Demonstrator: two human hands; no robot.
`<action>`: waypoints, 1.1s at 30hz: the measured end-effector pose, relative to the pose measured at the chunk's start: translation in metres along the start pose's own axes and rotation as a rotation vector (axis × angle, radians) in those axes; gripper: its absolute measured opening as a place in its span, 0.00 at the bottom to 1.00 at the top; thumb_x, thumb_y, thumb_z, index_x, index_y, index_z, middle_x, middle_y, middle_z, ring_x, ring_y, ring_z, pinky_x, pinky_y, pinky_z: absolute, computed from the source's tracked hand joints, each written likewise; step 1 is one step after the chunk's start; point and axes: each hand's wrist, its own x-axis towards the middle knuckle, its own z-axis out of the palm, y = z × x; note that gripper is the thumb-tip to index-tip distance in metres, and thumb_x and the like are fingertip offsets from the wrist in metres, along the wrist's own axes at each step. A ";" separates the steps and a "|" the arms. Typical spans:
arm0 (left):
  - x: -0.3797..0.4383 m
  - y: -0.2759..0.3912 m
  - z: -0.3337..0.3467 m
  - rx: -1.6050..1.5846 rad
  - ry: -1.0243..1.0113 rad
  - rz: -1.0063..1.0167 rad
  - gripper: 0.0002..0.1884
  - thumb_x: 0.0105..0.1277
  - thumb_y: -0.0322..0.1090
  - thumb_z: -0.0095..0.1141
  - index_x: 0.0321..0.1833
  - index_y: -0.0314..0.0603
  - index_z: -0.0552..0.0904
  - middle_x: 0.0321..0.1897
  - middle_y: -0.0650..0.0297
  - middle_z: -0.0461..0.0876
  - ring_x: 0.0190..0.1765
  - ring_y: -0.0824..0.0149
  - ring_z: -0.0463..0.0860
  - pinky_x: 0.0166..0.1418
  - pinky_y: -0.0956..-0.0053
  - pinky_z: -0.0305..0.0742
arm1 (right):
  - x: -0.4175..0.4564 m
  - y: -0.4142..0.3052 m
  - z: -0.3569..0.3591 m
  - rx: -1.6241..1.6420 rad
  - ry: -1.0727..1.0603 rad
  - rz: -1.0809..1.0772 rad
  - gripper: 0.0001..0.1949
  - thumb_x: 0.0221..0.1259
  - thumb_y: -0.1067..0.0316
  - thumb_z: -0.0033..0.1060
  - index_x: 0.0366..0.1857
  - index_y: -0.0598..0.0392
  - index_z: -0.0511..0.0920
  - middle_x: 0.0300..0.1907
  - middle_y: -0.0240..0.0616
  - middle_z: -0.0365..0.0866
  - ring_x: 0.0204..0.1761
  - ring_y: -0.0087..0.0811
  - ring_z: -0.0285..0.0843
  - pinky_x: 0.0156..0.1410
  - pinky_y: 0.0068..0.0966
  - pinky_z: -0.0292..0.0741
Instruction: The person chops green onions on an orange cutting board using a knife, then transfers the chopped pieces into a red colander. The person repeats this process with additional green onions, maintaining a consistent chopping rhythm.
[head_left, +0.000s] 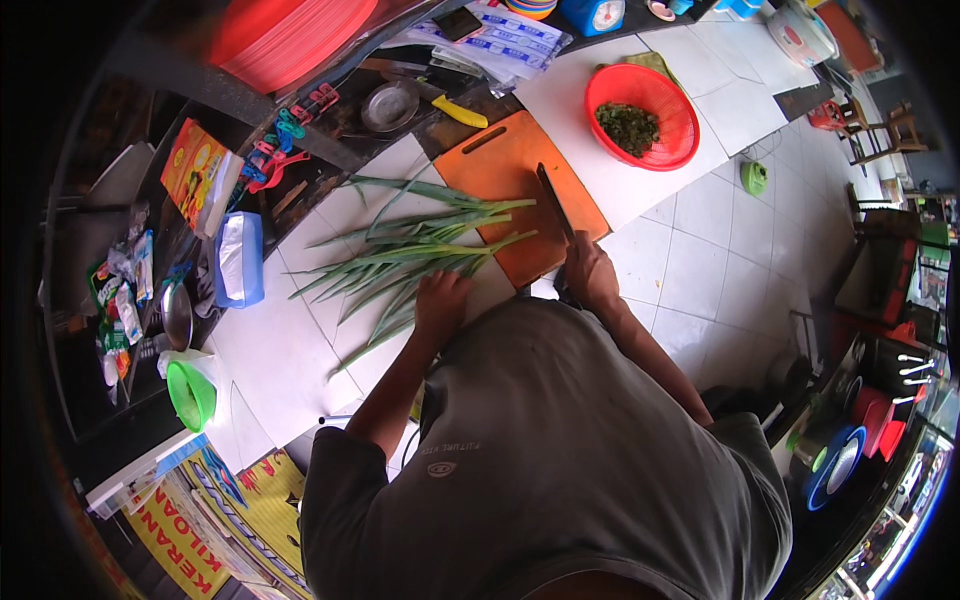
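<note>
Long green spring onions (405, 251) lie fanned out on the white tiled counter, their pale ends resting on an orange plastic cutting board (517, 165). My left hand (441, 300) is on the stalks nearest my body; whether its fingers grip them or only rest there is hard to tell. A kitchen knife (555, 199) is in my right hand (591, 271), which holds it by the handle at the board's near right edge. The dark blade lies over the board, pointing away from me, to the right of the stalk ends and apart from them.
Beyond the board, a red plastic colander (679, 135) holds chopped greens (628, 129). A yellow-handled knife (459, 112) and a metal bowl (390, 106) lie behind the board. Left stand a blue tissue box (241, 259) and a green basket (190, 395). The counter edge is against my body.
</note>
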 end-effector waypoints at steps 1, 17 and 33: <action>0.004 -0.004 0.002 0.017 0.031 0.014 0.15 0.58 0.36 0.64 0.49 0.46 0.83 0.45 0.62 0.78 0.56 0.55 0.77 0.53 0.56 0.74 | 0.001 -0.001 0.000 -0.004 0.008 -0.002 0.13 0.73 0.64 0.48 0.54 0.58 0.70 0.44 0.67 0.82 0.47 0.68 0.81 0.52 0.59 0.76; 0.108 -0.015 -0.041 -0.101 -0.078 0.104 0.27 0.55 0.45 0.75 0.55 0.42 0.82 0.57 0.57 0.77 0.65 0.52 0.74 0.67 0.51 0.68 | 0.005 0.006 0.008 0.030 0.050 -0.002 0.12 0.73 0.64 0.48 0.52 0.59 0.71 0.40 0.67 0.81 0.45 0.69 0.80 0.51 0.59 0.75; 0.171 0.064 -0.017 -0.312 0.251 0.020 0.10 0.65 0.39 0.67 0.43 0.45 0.83 0.37 0.58 0.81 0.41 0.52 0.84 0.42 0.56 0.80 | 0.000 0.010 -0.049 0.107 0.260 -0.148 0.11 0.72 0.69 0.51 0.52 0.61 0.75 0.36 0.66 0.83 0.38 0.68 0.83 0.42 0.54 0.79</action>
